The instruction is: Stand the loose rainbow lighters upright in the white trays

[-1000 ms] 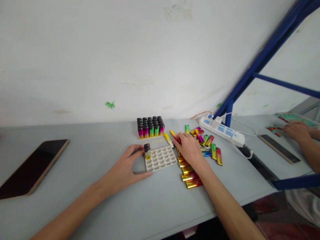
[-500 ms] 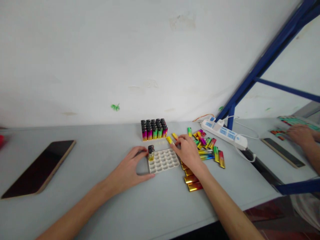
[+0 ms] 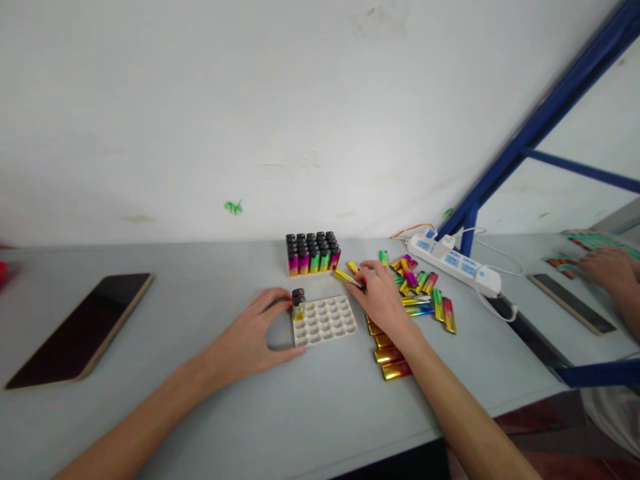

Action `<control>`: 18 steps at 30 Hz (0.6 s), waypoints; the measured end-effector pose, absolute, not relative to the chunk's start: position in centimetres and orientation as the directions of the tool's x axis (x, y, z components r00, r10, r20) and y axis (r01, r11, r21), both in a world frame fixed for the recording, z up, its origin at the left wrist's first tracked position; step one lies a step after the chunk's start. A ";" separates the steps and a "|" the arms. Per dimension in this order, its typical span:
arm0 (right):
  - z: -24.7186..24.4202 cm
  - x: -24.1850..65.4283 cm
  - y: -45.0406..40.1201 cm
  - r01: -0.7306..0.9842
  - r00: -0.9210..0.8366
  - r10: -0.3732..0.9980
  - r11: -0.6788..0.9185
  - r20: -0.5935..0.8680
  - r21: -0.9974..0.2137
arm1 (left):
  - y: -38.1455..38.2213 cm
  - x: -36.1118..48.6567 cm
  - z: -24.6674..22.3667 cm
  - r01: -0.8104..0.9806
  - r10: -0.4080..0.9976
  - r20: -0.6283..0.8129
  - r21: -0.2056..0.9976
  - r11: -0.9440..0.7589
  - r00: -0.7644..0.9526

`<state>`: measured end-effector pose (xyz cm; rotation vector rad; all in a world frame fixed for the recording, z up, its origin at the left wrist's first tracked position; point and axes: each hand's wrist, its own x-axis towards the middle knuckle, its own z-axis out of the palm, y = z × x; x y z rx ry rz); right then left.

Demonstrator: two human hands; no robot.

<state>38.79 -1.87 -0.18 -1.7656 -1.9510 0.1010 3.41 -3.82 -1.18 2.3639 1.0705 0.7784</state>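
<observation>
My left hand (image 3: 255, 333) spans the left end of a white tray (image 3: 327, 328) with rows of small hollows, thumb at the near corner and fingers at the far one. Two clear-yellow lighters (image 3: 299, 305) with black tops stand at that end, by my fingertips. Beyond the tray's right end, my right hand (image 3: 376, 293) pinches a shiny yellow lighter sleeve (image 3: 345, 276); whether a lighter is inside, I cannot tell. Gold-red sleeves (image 3: 395, 370) lie in a row by my right wrist. Behind the tray stands a block of black-topped coloured lighters (image 3: 313, 255).
More coloured sleeves (image 3: 410, 273) lie scattered right of my right hand. A white power strip (image 3: 455, 263) with cables sits by a blue metal frame (image 3: 493, 193). A dark tablet-like slab (image 3: 83, 330) lies at left. Beyond the frame shows another person's hand (image 3: 607, 267).
The tray has slid slightly left with my left hand. The yellow sleeve in my right hand has tilted and shifted a little. The view has shifted slightly.
</observation>
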 end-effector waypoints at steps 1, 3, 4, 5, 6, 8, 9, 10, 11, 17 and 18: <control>0.0 38.9 -1.9 0.901 -0.030 0.941 0.171 0.336 -0.398 | -3.7 3.3 -1.2 0.533 0.781 0.314 0.592 -0.605 0.539; 0.4 39.2 -1.8 0.857 0.004 0.934 0.181 0.358 -0.482 | -3.5 3.2 -1.3 0.532 0.790 0.316 0.602 -0.595 0.526; 0.6 39.3 -1.8 0.821 0.029 0.934 0.180 0.356 -0.541 | -3.4 3.1 -1.4 0.535 0.794 0.317 0.603 -0.591 0.519; 0.9 39.4 -1.9 0.777 0.054 0.936 0.180 0.348 -0.603 | -3.4 3.1 -1.4 0.542 0.799 0.319 0.602 -0.586 0.510; 1.2 39.4 -1.9 0.726 0.073 0.938 0.182 0.338 -0.664 | -3.3 3.1 -1.5 0.549 0.804 0.321 0.600 -0.582 0.501; 1.8 39.3 -1.9 0.595 0.090 0.947 0.197 0.308 -0.779 | -3.0 3.1 -1.6 0.568 0.815 0.319 0.594 -0.570 0.484; 2.0 39.1 -1.9 0.516 0.090 0.954 0.202 0.287 -0.833 | -2.9 3.1 -1.6 0.576 0.820 0.318 0.593 -0.563 0.475; 2.2 38.9 -2.0 0.435 0.086 0.962 0.199 0.261 -0.878 | -2.9 3.1 -1.6 0.583 0.826 0.314 0.593 -0.556 0.469; 2.4 38.7 -2.0 0.360 0.079 0.969 0.191 0.234 -0.913 | -2.8 3.2 -1.7 0.587 0.830 0.309 0.594 -0.550 0.465; 3.2 37.2 -2.7 0.090 0.019 0.994 0.103 0.105 -0.991 | -2.8 4.0 -1.7 0.587 0.839 0.286 0.611 -0.531 0.462; 3.3 36.9 -2.8 0.030 -0.015 0.997 0.080 0.080 -0.996 | -2.8 4.2 -1.7 0.587 0.839 0.287 0.610 -0.532 0.462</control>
